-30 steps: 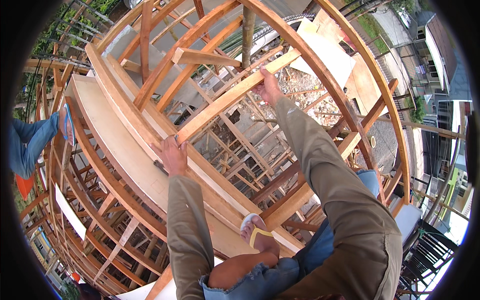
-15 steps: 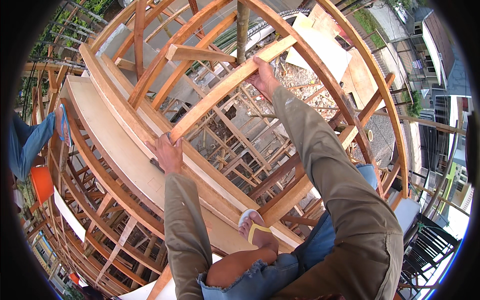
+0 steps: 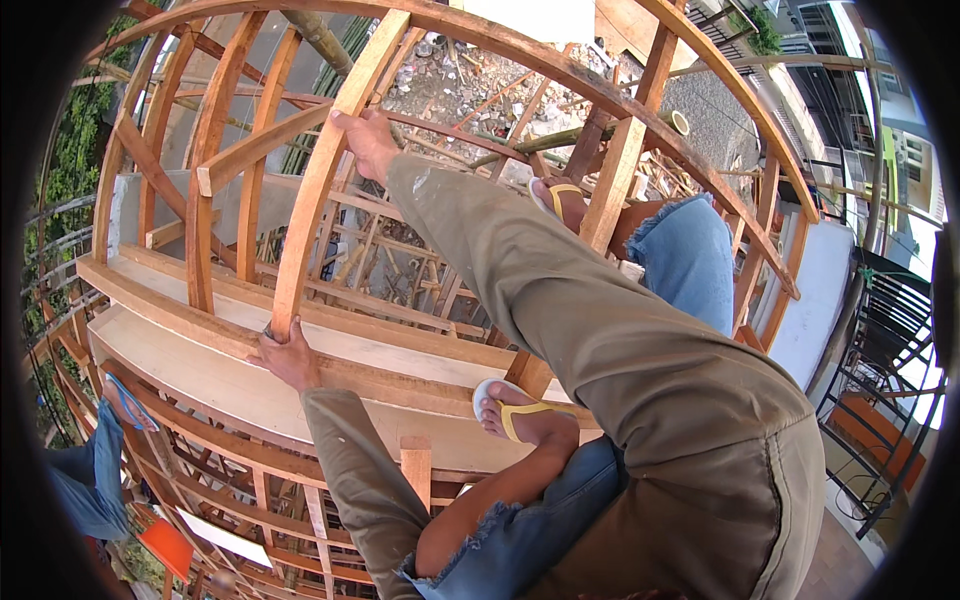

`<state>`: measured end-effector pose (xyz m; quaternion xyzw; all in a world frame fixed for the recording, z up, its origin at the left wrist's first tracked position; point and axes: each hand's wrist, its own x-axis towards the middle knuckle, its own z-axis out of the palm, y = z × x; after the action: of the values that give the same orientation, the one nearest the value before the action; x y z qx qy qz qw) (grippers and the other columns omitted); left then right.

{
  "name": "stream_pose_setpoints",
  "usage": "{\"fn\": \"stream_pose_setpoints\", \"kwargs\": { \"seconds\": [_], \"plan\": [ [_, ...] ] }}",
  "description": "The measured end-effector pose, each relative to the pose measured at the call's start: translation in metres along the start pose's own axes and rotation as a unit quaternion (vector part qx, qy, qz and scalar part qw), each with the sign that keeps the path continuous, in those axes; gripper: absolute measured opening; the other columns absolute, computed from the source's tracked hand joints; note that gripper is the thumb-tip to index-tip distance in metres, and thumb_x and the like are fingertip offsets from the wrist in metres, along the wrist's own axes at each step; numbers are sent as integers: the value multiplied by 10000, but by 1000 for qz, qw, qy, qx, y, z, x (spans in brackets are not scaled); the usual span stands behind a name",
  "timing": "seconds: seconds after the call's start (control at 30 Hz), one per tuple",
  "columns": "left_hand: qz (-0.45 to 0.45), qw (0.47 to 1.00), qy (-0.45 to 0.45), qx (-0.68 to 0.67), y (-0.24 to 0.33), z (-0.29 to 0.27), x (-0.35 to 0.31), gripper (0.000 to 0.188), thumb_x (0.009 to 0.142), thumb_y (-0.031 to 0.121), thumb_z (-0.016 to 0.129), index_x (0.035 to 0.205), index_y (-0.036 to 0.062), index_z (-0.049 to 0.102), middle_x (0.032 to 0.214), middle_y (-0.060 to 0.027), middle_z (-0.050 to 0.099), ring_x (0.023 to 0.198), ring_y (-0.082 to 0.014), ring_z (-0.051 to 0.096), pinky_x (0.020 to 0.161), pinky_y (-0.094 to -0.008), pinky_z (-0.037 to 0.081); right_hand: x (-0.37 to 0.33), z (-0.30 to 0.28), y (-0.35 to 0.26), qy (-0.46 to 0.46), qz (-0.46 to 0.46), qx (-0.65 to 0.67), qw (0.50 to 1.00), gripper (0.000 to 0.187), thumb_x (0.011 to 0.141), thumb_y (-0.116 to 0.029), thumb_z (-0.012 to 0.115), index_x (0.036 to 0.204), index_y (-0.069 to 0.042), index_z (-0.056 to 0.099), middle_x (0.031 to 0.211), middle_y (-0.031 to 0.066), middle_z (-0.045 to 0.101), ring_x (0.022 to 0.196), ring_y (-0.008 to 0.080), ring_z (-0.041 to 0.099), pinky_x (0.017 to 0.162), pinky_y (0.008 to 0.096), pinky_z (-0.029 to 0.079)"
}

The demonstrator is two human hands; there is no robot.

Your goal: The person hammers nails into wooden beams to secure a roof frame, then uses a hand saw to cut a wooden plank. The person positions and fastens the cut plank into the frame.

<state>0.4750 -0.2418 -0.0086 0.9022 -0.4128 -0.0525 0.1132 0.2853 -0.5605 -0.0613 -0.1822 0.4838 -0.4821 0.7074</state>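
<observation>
A slightly curved wooden beam (image 3: 318,190) spans the gap between a long curved wooden rail (image 3: 180,313) and an upper curved wooden rib (image 3: 540,58). My right hand (image 3: 370,145) is closed around this beam in its upper half, thumb over the near face. At the beam's lower end, my left hand (image 3: 288,360) grips it where it meets the long rail, with thumb and fingers on either side. Part of the left fingers is hidden by the beam's end. Another curved wooden piece (image 3: 265,145) slants just left of the beam.
My feet in yellow-strapped sandals (image 3: 515,410) rest on the frame. A pale curved panel (image 3: 170,365) runs along the rail. Rubble (image 3: 470,85) and scattered timber lie far below through the open ribs. Another person's jeans-clad leg (image 3: 90,490) and an orange sheet (image 3: 165,548) are at lower left.
My view has turned, so the beam stands more upright and both hands sit further left. Both hands keep their grip on it. My other sandalled foot has come into view.
</observation>
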Motion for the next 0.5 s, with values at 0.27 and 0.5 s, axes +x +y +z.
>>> {"fn": "stream_pose_setpoints", "kwargs": {
  "seconds": [0.27, 0.5],
  "plan": [
    [10, 1000, 10, -3, 3, -3, -1, 413, 795, 330, 854, 971, 14, 654, 848, -113, 630, 881, -351, 618, 1231, -611, 121, -16, 3, -24, -10, 69, 4, 998, 321, 934, -100, 710, 1204, -11, 561, 1091, 133, 680, 934, 277, 716, 711, 493, 626],
    [4, 1000, 15, 0, 3, -6, 0, 413, 813, 346, 831, 987, 19, 648, 812, -96, 589, 867, -342, 600, 1237, -619, 116, -18, 7, -31, -29, 109, -36, 993, 417, 952, -156, 720, 1288, -19, 514, 1182, 107, 635, 1093, 273, 653, 925, 544, 554]
  ]
}}
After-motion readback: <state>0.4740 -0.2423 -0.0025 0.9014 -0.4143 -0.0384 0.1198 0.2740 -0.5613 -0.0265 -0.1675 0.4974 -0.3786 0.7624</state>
